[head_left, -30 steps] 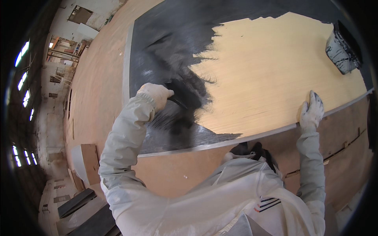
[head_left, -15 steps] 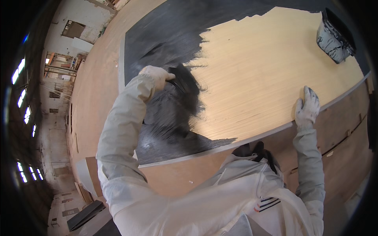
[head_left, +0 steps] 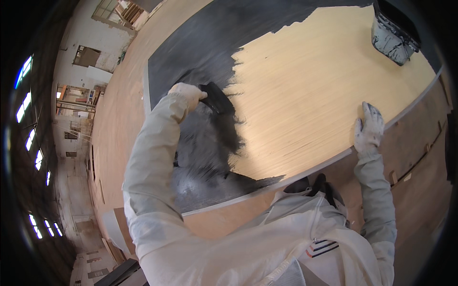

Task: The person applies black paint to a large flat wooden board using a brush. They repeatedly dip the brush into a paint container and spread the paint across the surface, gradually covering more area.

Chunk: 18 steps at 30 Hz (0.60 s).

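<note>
My left hand (head_left: 187, 94), in a white glove, grips a wide black paintbrush (head_left: 218, 99) whose bristles rest on a large pale wooden board (head_left: 310, 95). The brush sits at the ragged border between the black-painted left part (head_left: 210, 43) and the bare wood. My right hand (head_left: 369, 129), also gloved, lies flat with fingers spread on the board's near edge, holding nothing. A paint-smeared black bucket (head_left: 393, 31) stands on the board at the far right.
The board lies on a wider plywood floor (head_left: 119, 109). Wooden sheets and dark panels (head_left: 119, 271) lie at the lower left. A hall with windows (head_left: 28, 105) stretches along the left. My white coverall fills the lower middle.
My left hand has carried the brush up and away from the near edge, leaving fresh black streaks on the wood below it. My right hand stays planted on the board's edge.
</note>
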### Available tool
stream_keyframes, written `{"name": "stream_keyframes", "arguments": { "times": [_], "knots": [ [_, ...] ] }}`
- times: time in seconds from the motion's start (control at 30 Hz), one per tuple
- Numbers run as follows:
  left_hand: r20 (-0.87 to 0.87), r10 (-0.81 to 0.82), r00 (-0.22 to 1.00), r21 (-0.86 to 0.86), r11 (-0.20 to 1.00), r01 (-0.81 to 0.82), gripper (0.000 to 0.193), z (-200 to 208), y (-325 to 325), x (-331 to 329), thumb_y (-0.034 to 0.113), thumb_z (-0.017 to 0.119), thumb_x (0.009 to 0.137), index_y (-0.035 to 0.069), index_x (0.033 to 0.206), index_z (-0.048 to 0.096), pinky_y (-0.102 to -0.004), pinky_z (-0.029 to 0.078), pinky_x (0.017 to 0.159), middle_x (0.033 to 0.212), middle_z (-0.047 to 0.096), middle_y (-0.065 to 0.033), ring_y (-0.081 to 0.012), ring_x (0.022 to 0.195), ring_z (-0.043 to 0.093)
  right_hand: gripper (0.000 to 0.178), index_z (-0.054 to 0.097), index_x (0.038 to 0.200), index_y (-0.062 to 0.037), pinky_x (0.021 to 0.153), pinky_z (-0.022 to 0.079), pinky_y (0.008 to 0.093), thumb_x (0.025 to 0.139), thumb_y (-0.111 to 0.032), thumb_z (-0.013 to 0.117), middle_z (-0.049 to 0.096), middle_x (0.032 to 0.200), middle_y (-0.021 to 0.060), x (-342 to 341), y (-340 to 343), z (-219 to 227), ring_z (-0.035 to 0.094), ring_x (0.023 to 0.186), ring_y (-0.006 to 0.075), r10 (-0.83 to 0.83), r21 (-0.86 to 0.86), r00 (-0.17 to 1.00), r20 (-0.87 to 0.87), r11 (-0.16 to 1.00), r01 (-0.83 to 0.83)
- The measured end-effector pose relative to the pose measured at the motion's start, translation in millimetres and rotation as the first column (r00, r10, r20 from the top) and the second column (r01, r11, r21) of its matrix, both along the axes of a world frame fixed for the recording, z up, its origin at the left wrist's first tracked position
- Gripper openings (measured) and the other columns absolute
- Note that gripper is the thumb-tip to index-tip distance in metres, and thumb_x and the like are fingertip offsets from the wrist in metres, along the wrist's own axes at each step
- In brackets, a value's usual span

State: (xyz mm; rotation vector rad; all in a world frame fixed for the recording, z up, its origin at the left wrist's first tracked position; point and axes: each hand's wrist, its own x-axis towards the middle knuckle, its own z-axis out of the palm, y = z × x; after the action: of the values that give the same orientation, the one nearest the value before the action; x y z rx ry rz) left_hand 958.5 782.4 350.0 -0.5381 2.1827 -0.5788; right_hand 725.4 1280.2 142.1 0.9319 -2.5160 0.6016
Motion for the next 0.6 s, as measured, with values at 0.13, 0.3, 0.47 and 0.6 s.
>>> {"name": "stream_keyframes", "arguments": {
  "times": [0.13, 0.3, 0.47, 0.6],
  "knots": [
    [0.040, -0.036, 0.999, 0.115, 0.993, 0.031, 0.051, 5, 21, 22, 0.026, 0.065, 0.103, 0.045, 0.151, 0.061, -0.0426, 0.059, 0.098, 0.124, 0.077, -0.0059, -0.0318, 0.117, 0.074, 0.061, 0.055, 0.153, -0.0061, 0.122, 0.037, 0.0545, 0.093, -0.010, 0.066, 0.062, 0.146, 0.0175, -1, 3, -2, 0.053, 0.139, 0.0404, -0.018, -0.016, 1.000, -0.008, 1.000, 0.018],
    [-0.009, 0.225, 0.974, 0.043, 0.974, -0.224, 0.052, 1, -22, 17, 0.025, 0.067, 0.100, 0.041, 0.150, 0.063, -0.0428, 0.059, 0.097, 0.121, 0.078, -0.0093, -0.0326, 0.112, 0.075, 0.061, 0.055, 0.153, -0.0062, 0.122, 0.037, 0.0543, 0.093, -0.011, 0.066, 0.062, 0.146, 0.0176, 1, -4, 2, 0.053, 0.139, 0.0402, -0.005, -0.018, 1.000, 0.021, 1.000, 0.005],
    [-0.082, -0.020, 0.996, 0.191, 0.981, 0.035, 0.049, 7, 21, 28, 0.023, 0.066, 0.099, 0.036, 0.145, 0.068, -0.0439, 0.060, 0.094, 0.116, 0.079, -0.0116, -0.0345, 0.107, 0.076, 0.061, 0.056, 0.152, -0.0063, 0.123, 0.036, 0.0543, 0.092, -0.011, 0.066, 0.062, 0.146, 0.0176, -1, 2, -1, 0.053, 0.139, 0.0399, -0.049, 0.005, 0.998, 0.028, 0.999, 0.049],
    [0.020, 0.083, 0.996, 0.147, 0.985, -0.085, 0.049, 8, 5, 47, 0.024, 0.064, 0.098, 0.034, 0.146, 0.068, -0.0443, 0.059, 0.095, 0.117, 0.078, -0.0120, -0.0347, 0.107, 0.076, 0.061, 0.057, 0.152, -0.0070, 0.123, 0.036, 0.0543, 0.092, -0.013, 0.066, 0.063, 0.145, 0.0179, 0, -1, 0, 0.053, 0.139, 0.0401, -0.013, -0.029, 0.999, 0.033, 0.999, 0.014]
  ]
}}
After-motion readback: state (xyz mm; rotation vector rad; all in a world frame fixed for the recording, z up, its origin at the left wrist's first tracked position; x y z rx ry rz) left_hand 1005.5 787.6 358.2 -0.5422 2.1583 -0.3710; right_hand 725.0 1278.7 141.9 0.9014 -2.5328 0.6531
